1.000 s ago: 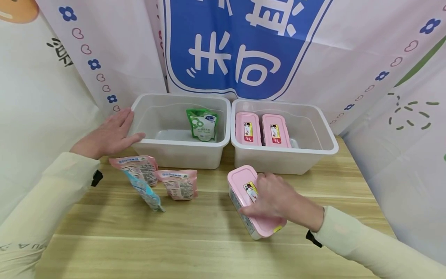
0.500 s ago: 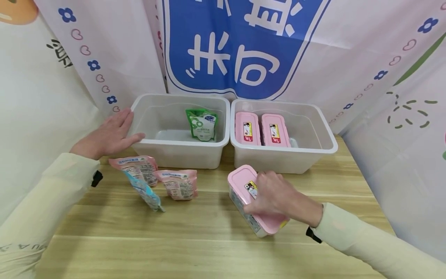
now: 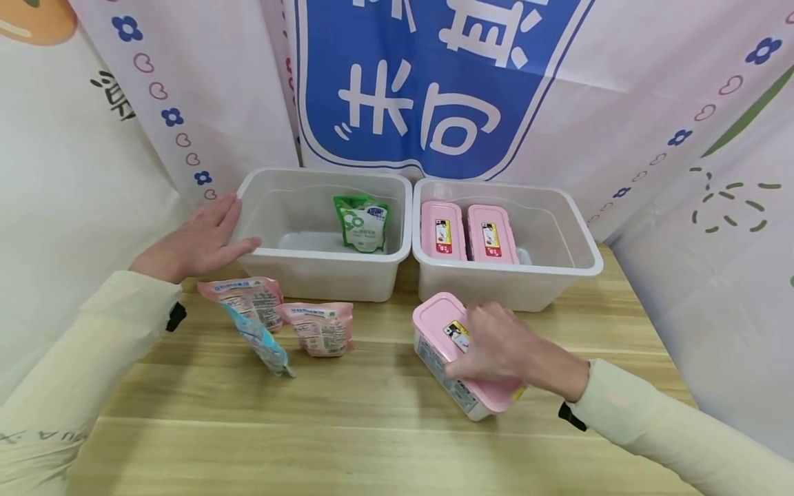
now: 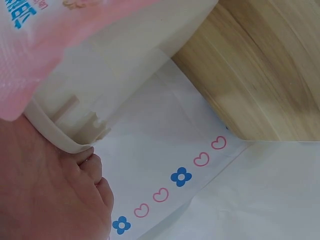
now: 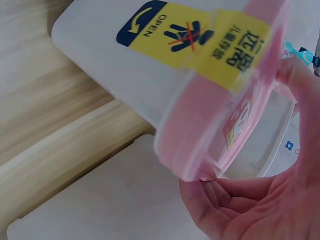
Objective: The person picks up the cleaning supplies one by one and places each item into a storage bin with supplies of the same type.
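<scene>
Box [image 3: 448,344] beneath right hand [image 3: 499,348]

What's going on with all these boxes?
Someone's right hand grips a pink-lidded box in front of the right bin, where two more boxes sit. Their left hand rests on the left bin's edge; a green pouch is inside. Two pink packets and a blue packet are on the table.

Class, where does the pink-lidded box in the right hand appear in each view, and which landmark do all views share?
Head: the pink-lidded box is right of centre, lower half, under the right hand.
Left wrist: not in it.
Right wrist: upper middle, large.
Shared landmark: the wooden table.
</scene>
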Motion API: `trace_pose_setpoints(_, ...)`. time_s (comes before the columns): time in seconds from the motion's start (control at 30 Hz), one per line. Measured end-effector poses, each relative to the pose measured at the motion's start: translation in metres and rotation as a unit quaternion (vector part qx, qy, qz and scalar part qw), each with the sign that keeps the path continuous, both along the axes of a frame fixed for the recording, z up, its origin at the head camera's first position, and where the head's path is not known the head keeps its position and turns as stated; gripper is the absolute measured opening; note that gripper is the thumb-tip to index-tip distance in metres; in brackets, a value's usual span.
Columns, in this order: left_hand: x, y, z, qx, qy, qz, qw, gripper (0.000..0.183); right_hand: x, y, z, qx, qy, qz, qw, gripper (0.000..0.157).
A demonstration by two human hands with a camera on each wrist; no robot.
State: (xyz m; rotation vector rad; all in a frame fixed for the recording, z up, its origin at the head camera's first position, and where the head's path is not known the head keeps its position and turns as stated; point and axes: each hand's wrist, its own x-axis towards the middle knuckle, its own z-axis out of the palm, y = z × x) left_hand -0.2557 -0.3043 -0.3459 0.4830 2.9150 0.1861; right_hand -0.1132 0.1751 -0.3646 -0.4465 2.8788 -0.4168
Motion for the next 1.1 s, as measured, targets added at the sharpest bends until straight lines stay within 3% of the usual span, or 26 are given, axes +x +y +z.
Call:
trace_pose_setpoints(0.8, -0.001, 0.000, 0.000, 0.016, 0.005, -0.001, 0.9999, 0.099, 0.005, 0.013, 0.028, 0.010, 0.049, 0.044, 0.998, 0.044)
trace_pose_setpoints(1.1, 0.000, 0.000, -0.001, 0.004, 0.006, -0.001, 1.0000, 0.098, 0.006, 0.015, 0.044, 0.016, 0.049, 0.031, 0.998, 0.047)
